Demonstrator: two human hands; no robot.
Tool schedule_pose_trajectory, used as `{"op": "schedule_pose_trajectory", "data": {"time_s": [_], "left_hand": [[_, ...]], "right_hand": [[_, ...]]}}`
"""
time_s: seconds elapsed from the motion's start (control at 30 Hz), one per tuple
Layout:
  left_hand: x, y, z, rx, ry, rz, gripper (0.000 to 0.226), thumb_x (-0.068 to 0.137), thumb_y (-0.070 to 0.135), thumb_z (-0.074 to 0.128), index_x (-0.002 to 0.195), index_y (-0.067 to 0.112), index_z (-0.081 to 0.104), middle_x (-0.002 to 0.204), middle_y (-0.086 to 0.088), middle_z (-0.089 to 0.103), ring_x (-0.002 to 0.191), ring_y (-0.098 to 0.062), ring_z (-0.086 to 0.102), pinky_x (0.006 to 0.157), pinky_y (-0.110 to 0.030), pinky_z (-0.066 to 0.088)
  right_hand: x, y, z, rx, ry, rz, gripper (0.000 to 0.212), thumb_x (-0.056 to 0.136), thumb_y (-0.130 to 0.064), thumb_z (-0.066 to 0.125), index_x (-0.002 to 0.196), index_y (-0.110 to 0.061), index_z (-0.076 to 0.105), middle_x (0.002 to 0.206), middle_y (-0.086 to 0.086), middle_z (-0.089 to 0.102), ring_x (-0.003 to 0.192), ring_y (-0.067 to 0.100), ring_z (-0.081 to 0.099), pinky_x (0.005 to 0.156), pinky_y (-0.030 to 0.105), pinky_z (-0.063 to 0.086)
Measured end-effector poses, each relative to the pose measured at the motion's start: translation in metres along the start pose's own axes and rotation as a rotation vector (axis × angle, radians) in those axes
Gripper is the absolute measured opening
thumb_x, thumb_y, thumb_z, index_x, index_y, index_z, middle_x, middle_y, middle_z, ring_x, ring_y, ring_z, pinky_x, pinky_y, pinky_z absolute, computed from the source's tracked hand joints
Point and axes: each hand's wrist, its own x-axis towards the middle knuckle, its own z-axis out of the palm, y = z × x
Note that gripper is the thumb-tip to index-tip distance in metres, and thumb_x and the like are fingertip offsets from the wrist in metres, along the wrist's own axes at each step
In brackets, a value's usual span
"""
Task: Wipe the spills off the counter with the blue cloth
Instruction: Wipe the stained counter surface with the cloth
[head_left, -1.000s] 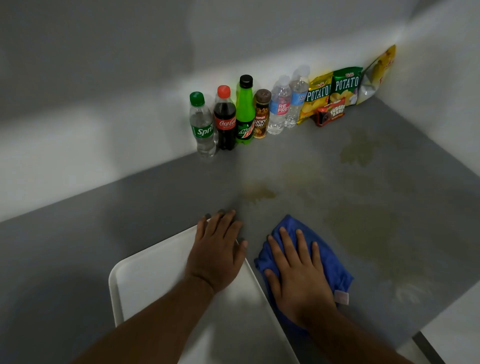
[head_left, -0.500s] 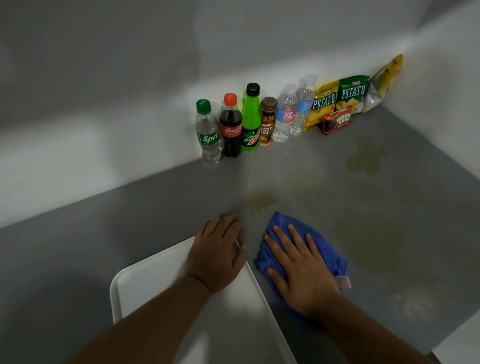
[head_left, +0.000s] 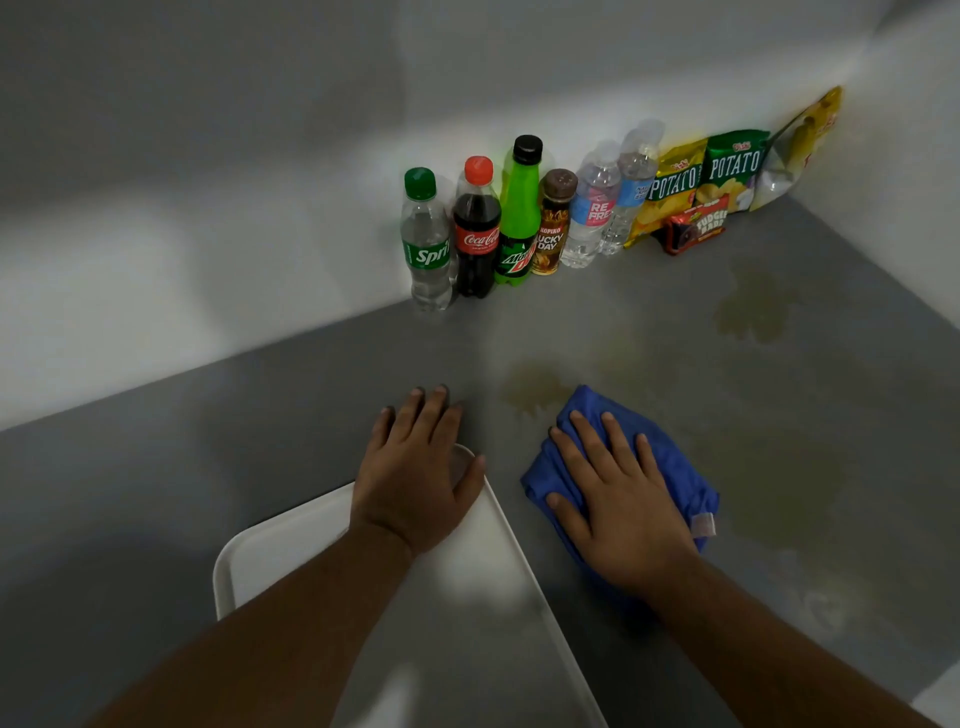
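1. Now the right hand (head_left: 621, 506) is lying flat on the blue cloth (head_left: 670, 457), fingers (head_left: 582, 441) spread and pressing down, not gripping it.
2. That cloth is sitting bunched on the grey counter (head_left: 260, 467), just right of the white tray (head_left: 498, 597); its far corner is reaching the edge of a brownish spill (head_left: 530, 389).
3. Meanwhile the left hand (head_left: 415, 478) is resting palm-down on the tray's far corner, fingers extended onto the counter, holding nothing.
4. More spills are showing: one (head_left: 753, 309) near the snacks, and a wide faint one (head_left: 779, 467) right of the cloth.
5. Bottles (head_left: 478, 234) and chip bags (head_left: 732, 171) are standing along the back wall, well apart from the cloth.
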Motion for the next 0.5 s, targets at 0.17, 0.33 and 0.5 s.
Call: {"op": "schedule_pose_trajectory", "data": {"time_s": [0.17,0.33,0.5], "left_hand": [[0.0,0.002,-0.002,0.002,-0.001,-0.01,0.063,0.098,0.059,0.041,0.144,0.019,0.054,0.16,-0.004,0.045,0.149,-0.028,0.039,0.12,-0.055,0.035],[-0.001,0.002,-0.004,-0.002,-0.027,-0.018,0.065,0.097,0.06,0.039,0.145,0.018,0.053,0.161,-0.004,0.044,0.15,-0.027,0.038,0.121,-0.054,0.034],[0.0,0.002,-0.005,-0.003,-0.036,-0.022,0.065,0.097,0.06,0.042,0.145,0.017,0.054,0.16,-0.006,0.045,0.15,-0.029,0.039,0.12,-0.055,0.036]], "right_hand": [[-0.013,-0.017,0.007,-0.004,-0.056,-0.095,0.066,0.102,-0.065,0.001,0.161,-0.039,-0.014,0.171,-0.009,-0.022,0.155,0.022,-0.029,0.127,0.058,-0.006],[0.035,-0.022,-0.011,-0.012,-0.016,-0.234,0.065,0.105,-0.06,0.014,0.165,-0.039,0.001,0.172,-0.013,-0.012,0.158,0.017,-0.02,0.128,0.052,-0.007],[0.046,-0.02,-0.01,0.026,0.056,-0.015,0.064,0.105,-0.064,0.009,0.164,-0.042,0.001,0.172,-0.014,-0.009,0.159,0.018,-0.015,0.127,0.048,-0.013]]}}
